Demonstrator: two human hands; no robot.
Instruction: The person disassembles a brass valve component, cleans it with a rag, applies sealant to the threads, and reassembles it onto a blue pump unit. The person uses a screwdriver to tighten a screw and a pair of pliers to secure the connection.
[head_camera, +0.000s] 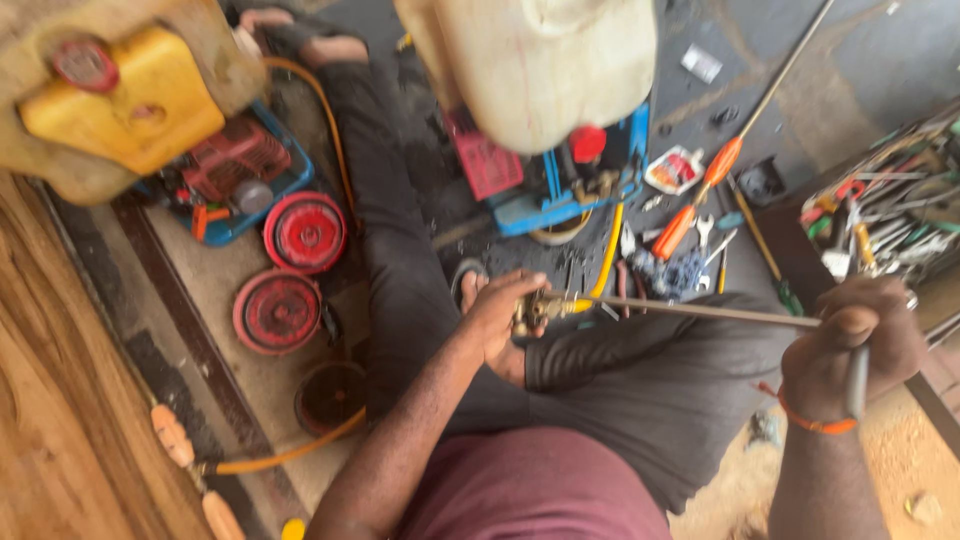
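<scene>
My left hand (500, 320) is closed around the brass fitting (535, 310) at one end of a thin metal rod (700, 312), which lies level across my lap. My right hand (865, 345) is fisted on the rod's far end and also grips a grey tool (858, 385) hanging down from it. The rod looks stiff and light but long, so it would whip if held at one end only; both ends are best. The brass looks greasy, likely slippery. A yellow hose (607, 262) runs off the fitting.
</scene>
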